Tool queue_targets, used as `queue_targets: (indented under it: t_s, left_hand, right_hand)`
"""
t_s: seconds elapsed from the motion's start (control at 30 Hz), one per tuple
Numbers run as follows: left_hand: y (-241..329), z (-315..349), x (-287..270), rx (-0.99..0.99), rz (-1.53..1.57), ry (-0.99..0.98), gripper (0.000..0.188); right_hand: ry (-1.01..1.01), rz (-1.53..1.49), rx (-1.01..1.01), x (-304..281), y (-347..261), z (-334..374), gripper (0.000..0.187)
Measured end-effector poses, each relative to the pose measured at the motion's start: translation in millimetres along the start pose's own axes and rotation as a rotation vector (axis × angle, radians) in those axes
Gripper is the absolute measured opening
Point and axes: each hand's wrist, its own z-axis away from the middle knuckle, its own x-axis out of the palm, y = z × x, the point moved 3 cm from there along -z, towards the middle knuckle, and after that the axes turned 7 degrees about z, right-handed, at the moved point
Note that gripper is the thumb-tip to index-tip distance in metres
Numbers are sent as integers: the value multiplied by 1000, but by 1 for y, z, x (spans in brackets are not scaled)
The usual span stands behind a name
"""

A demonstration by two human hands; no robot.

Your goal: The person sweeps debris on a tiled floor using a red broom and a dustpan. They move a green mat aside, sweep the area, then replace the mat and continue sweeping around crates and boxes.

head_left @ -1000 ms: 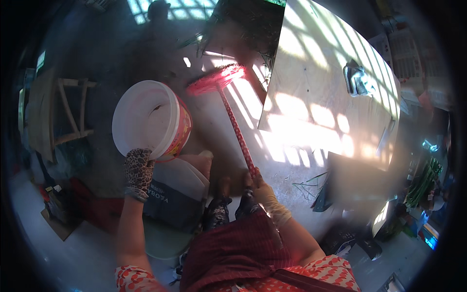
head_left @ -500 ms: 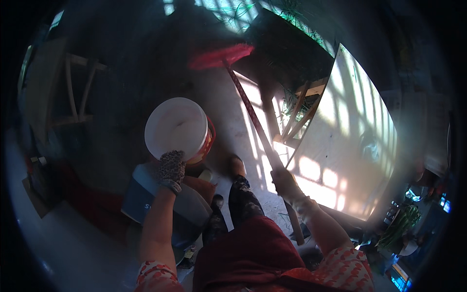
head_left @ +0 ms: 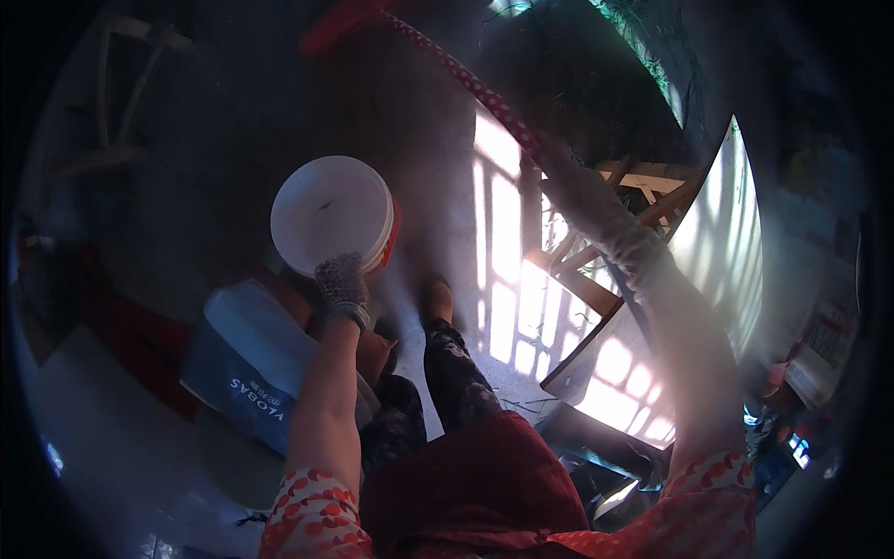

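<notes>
My left hand, in a patterned glove, grips the near rim of a white bucket with red on its outer side. The bucket's pale round opening faces up toward me, with a small dark mark inside. My right hand, also gloved, is closed round the dotted red handle of a broom. The arm on that side is stretched far forward. Toward the upper left, the broom's red head is blurred and partly cut off by the picture's edge.
Next to my left forearm sits a blue-grey box. A large pale board leans at the right beside a wooden frame. Barred sunlight falls on the floor. A wooden stool-like frame stands far left.
My right hand has moved forward and up, carrying the broom's head farther away and to the left. My left hand still holds the bucket, which sits slightly higher in the picture.
</notes>
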Motion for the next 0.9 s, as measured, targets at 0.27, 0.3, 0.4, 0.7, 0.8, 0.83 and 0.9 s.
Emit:
queue_targets:
  t_s: [0.27,0.3,0.4,0.7,0.8,0.83,0.9]
  left_hand:
    - [8,17,41,-152,-32,-313,29]
    - [13,20,47,-173,-52,-347,30]
    - [24,35,53,-189,-142,-398,33]
    - [60,91,-16,-143,408,-334,38]
    - [73,118,-55,-173,621,-372,32]
    - [79,124,-62,-182,546,-431,30]
    - [83,139,-75,-229,560,-467,28]
  right_hand:
    - [79,321,69,-147,95,102,28]
    - [-8,402,129,-149,107,106,26]
    - [-154,537,203,-139,123,119,19]
    - [-2,580,200,-104,151,139,58]
    - [17,488,221,-108,153,132,62]
    - [39,468,254,-114,152,131,52]
    - [63,468,281,-123,142,135,28]
